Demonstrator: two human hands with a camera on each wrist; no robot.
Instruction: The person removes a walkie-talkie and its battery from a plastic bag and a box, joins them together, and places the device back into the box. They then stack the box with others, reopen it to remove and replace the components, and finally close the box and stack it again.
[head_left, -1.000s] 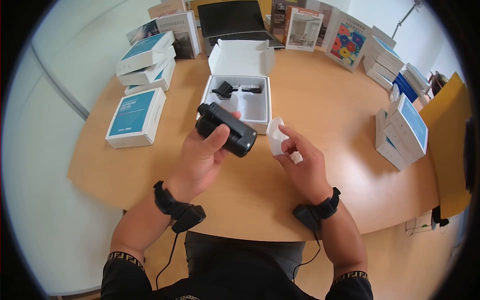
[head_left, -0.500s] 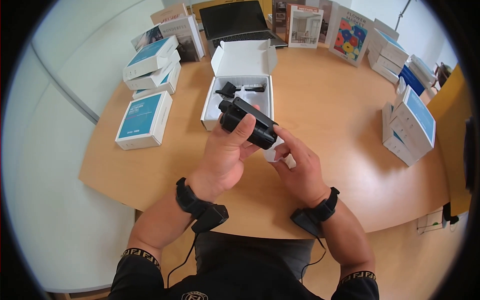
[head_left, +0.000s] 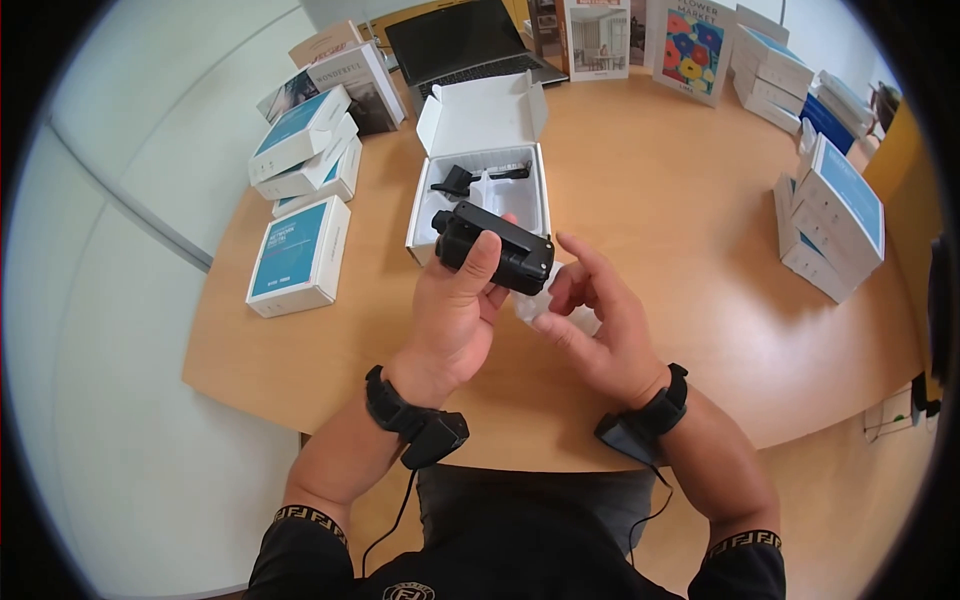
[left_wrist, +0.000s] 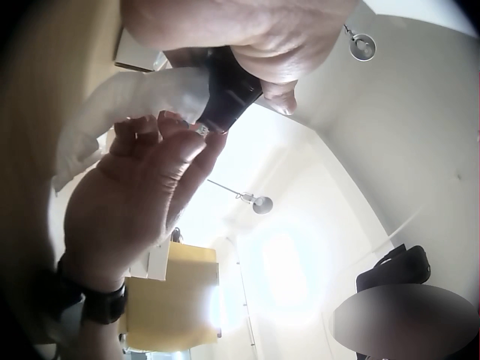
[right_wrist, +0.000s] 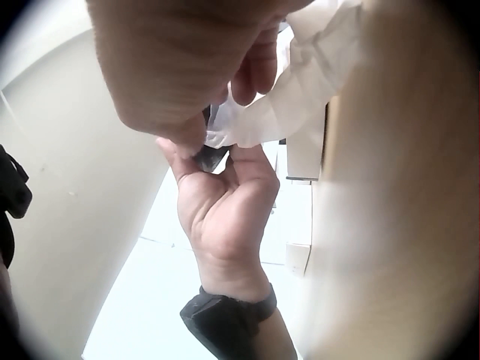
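My left hand (head_left: 450, 325) grips a black handheld device (head_left: 500, 250), which looks like a small camcorder, with the thumb along its near side. It is held above the table, in front of the opened white box (head_left: 485, 115). My right hand (head_left: 605, 325) is at the device's right end, its index finger raised. Between its curled fingers and thumb it pinches a crumpled, translucent white plastic bag (head_left: 530, 305). In the right wrist view the bag (right_wrist: 281, 109) hangs from the fingers beside the device, and partly hides it. The left wrist view shows the right fingertips right at the device's end (left_wrist: 225, 97).
Inside the box lie a black power adapter (head_left: 455, 180) and a cable (head_left: 513, 172). White-and-blue boxes (head_left: 295, 255) stand at left, more (head_left: 835, 205) at right. A laptop (head_left: 460, 45) and upright books (head_left: 690, 45) line the back of the table.
My left hand has brought the device rightward to my right hand. The bag, earlier apart from it, now sits under the device's right end. The head view has shifted slightly.
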